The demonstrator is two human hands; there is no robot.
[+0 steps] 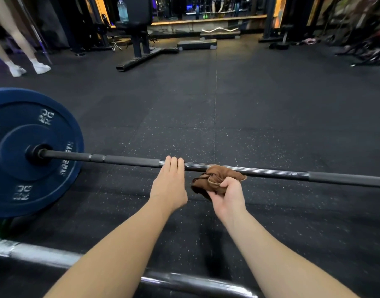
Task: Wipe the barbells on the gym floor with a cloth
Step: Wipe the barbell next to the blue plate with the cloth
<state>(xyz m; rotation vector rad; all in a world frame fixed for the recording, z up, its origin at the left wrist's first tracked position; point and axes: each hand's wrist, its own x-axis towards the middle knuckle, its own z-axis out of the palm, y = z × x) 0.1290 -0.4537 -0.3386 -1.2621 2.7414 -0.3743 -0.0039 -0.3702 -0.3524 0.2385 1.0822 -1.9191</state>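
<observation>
The barbell [124, 160] lies across the floor [260, 125], blue plate [23, 151] at 9 o'clock. It is probably heavy and stiff, best steadied mid-shaft. Left grip [169, 186] rests flat-fingered on it. At its 3 o'clock, right grip [227, 196] clenches the soft cloth [221, 176], which touches the barbell.

Black speckled rubber floor [270, 125] spreads out in front of me. At the left of the frame the barbell [124, 160] rests on it by its blue plate [23, 151]. Top centre, a bench [139, 46] and a step platform [196, 44] stand on it; upper left, someone's white shoes [29, 68].
</observation>
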